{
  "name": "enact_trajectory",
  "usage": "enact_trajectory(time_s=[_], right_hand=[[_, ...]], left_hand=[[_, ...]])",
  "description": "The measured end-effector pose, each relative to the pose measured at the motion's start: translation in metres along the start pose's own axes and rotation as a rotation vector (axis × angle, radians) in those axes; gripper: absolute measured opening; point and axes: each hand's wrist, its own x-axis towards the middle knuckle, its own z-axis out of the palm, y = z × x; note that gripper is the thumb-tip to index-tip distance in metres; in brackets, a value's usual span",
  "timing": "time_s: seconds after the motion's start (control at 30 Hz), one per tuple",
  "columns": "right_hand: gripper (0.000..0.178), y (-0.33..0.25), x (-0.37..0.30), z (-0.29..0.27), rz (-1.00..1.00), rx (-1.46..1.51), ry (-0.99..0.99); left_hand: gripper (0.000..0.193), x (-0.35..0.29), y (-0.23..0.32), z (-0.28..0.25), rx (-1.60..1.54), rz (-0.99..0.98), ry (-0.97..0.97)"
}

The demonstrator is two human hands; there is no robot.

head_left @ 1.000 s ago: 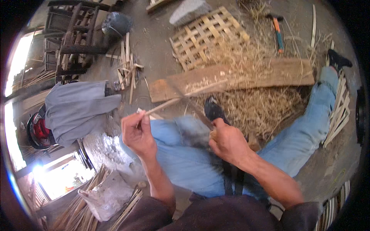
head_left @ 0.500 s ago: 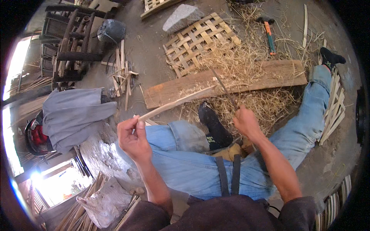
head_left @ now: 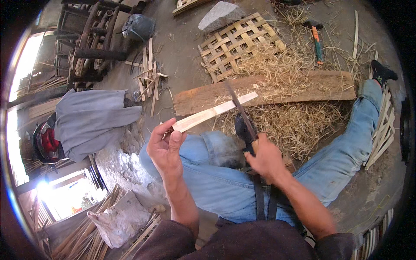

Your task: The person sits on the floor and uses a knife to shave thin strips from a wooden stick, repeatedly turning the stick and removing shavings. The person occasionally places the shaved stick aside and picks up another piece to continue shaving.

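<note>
My left hand (head_left: 167,147) pinches the near end of a pale bamboo strip (head_left: 203,116), which slants up to the right above my bent leg. In my right hand (head_left: 268,159) is a long narrow knife (head_left: 239,106), its fingers closed round the wooden handle. The dark blade crosses the strip near its far end, and looks to be against it. Behind the strip's tip lies a brown wooden plank (head_left: 320,88) strewn with curled shavings (head_left: 299,125).
A woven bamboo panel (head_left: 240,41) lies beyond the plank, a grey stone (head_left: 220,16) at its edge. A hammer (head_left: 317,43) rests among shavings to the right. Loose strips (head_left: 149,82), a dark container (head_left: 138,27) and a grey cloth (head_left: 93,121) are on the left.
The strip has turned so its broad pale face shows. My right hand has moved left and nearer, bringing the blade across the strip. The whole view has shifted slightly.
</note>
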Motion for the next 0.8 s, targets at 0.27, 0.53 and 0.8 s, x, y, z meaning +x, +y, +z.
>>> enact_trajectory(time_s=[0.27,0.53,0.8], right_hand=[[0.04,-0.054,-0.034,0.013,-0.236,0.161,0.014],[0.033,-0.003,-0.003,0.016,-0.172,0.031,0.095],[0.031,0.007,0.018,0.006,-0.105,-0.037,0.121]], left_hand=[[0.041,0.003,0.0,0.0,0.007,-0.027,0.057],[0.038,0.003,-0.007,-0.001,0.074,-0.045,0.088],[0.036,0.008,-0.005,0.004,-0.062,-0.025,0.015]])
